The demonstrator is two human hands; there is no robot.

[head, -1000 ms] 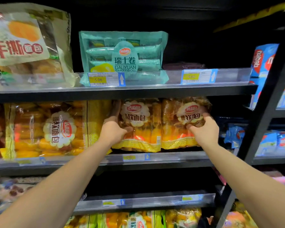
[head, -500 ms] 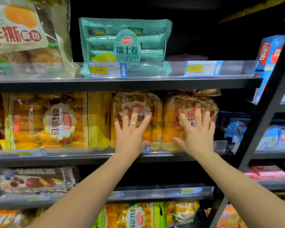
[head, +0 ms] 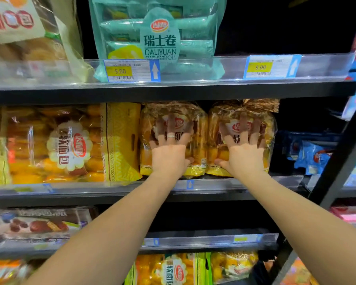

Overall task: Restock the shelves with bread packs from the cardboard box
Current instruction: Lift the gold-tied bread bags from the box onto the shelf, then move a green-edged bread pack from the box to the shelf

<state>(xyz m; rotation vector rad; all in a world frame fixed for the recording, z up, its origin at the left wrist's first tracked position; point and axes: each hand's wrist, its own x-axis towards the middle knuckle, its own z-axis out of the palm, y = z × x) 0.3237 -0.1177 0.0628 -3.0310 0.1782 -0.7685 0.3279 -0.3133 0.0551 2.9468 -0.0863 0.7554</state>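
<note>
- Middle shelf point(head: 234, 183), left: large soft-bread pack point(head: 68, 144), lying sideways.
- Left hand point(head: 170, 153): flat, fingers spread, palm pressed on upright bread pack point(head: 197, 128); grips nothing.
- Right hand point(head: 244, 154): flat, fingers spread, palm against neighbouring bread pack point(head: 218, 122); both packs touching, on the middle shelf.

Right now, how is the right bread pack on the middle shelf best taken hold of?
Probably by the gathered, twisted top of the right bread pack, coming from the front: the pack stands upright, that neck is pinchable, and the left bread pack crowds its other flank.
</note>
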